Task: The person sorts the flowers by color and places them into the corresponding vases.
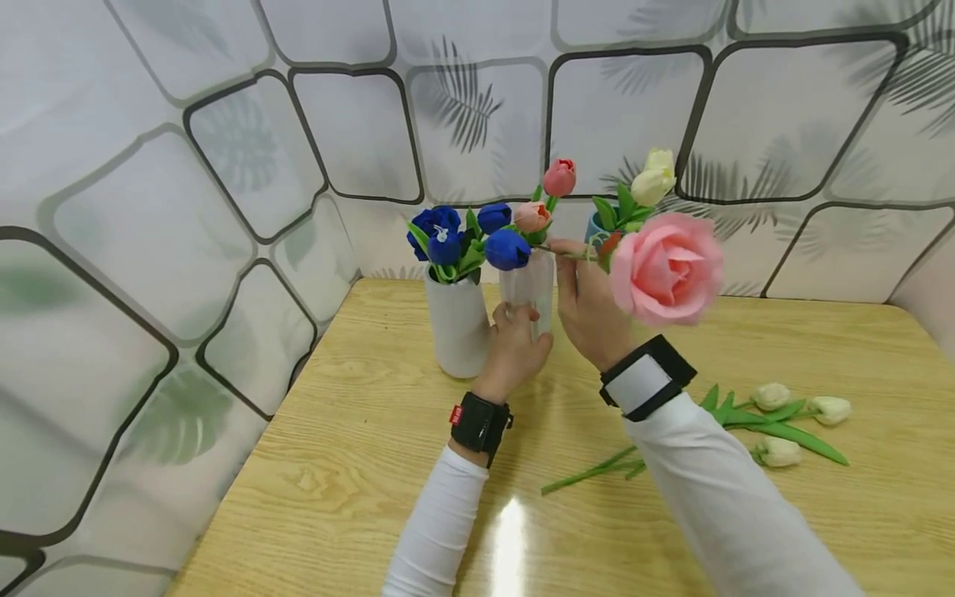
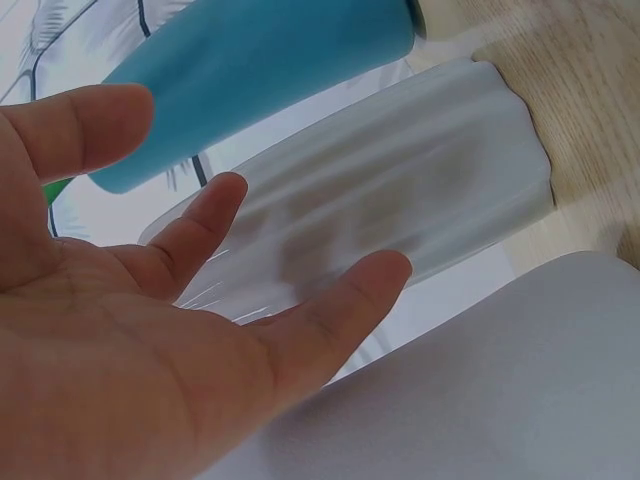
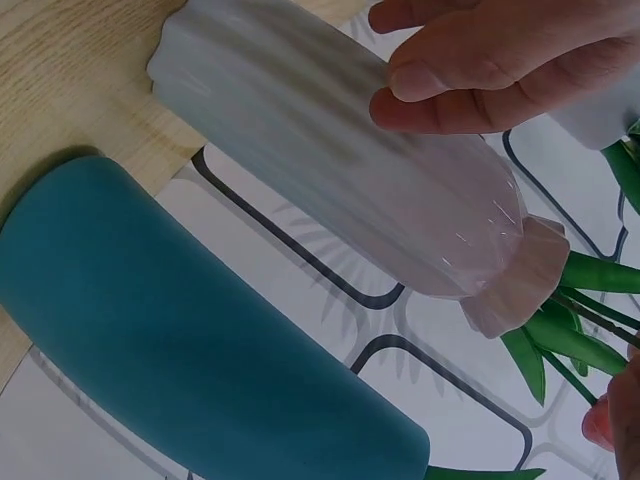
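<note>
My right hand [image 1: 594, 303] pinches the stem of a pink rose [image 1: 667, 269] beside the mouth of a fluted, pale vase [image 1: 528, 282]. The bloom hangs to the right, and the stem points left toward the rim. Pink tulips [image 1: 532, 216] stand above this vase. My left hand [image 1: 515, 352] is at the vase's lower side; in the left wrist view its fingers [image 2: 335, 305] are spread along the fluted wall. Whether they touch it is hard to tell. Only a small part of the right hand [image 3: 628, 415] shows at the right wrist view's edge.
A white vase [image 1: 457, 327] with blue tulips [image 1: 445, 247] stands to the left. Behind my right hand is a blue vase [image 3: 200, 340] with cream tulips [image 1: 653, 178]. White tulips [image 1: 776, 452] lie on the wooden table [image 1: 336, 464] at the right, partly under my right forearm.
</note>
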A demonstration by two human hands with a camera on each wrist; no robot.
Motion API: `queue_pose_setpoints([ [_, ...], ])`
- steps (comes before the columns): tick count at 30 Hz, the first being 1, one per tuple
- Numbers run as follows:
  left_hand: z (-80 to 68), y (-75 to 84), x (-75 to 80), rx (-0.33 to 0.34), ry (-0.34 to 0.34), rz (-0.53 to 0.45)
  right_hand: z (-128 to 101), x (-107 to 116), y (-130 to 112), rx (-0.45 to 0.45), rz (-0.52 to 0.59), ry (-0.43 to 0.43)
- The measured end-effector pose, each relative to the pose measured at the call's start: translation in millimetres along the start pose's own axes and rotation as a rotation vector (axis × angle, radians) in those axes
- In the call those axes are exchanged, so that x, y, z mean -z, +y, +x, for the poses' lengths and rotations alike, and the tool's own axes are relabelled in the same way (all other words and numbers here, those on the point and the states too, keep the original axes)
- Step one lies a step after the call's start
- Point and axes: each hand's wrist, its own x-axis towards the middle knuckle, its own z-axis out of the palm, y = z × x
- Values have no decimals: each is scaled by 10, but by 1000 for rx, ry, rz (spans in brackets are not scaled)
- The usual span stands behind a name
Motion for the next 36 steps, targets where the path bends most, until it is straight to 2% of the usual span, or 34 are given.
queue_pose_setpoints([
  [6,-9,10,-5,10,-4,-1,113,-63,4,52,38,89],
  [8,-13,16,-5,11,-3,6,137,-72,-1,53,36,93],
  [22,-22,24,17,21,-14,-8,213,-123,12,-42,-39,-15],
  [30,-34,33,3,4,-9,15,200,-189,45,-151,-9,-34],
  [36,-24,4,-20,-26,6,12,227,-241,97,-127,-2,-28],
])
